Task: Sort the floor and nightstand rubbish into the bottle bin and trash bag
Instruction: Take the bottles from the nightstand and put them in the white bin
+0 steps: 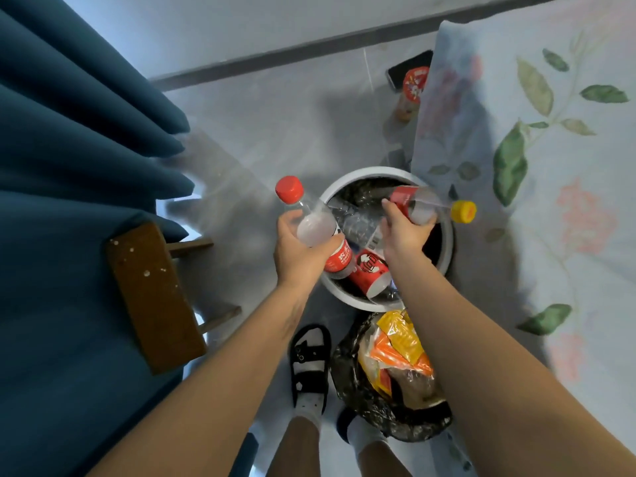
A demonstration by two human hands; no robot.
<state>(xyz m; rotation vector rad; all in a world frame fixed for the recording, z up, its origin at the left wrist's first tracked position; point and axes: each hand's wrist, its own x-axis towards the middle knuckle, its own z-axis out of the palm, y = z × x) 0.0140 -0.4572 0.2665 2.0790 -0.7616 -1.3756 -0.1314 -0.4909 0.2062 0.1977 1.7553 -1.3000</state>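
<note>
At the bottom centre of the frame a black trash bag [378, 404] sits open on the floor, with orange and yellow wrappers [399, 346] inside it, just right of a foot in a black sandal [309, 366]. Above it, touching its top edge, stands the round white bottle bin [354, 299], lined in black and holding crushed clear bottles and a red-labelled one [370, 273]. The left hand [299, 249] curls round a clear red-capped bottle [315, 223], cap toward upper left, over the bin's left rim. The right hand [404, 228] grips a yellow-capped bottle [426, 203] lying sideways over the bin's right half. A wooden stool [155, 297] stands at left against a teal curtain [69, 166]. Floral bedding [550, 166] fills the right; another bottle [411, 92] lies on the floor at its upper edge.
</note>
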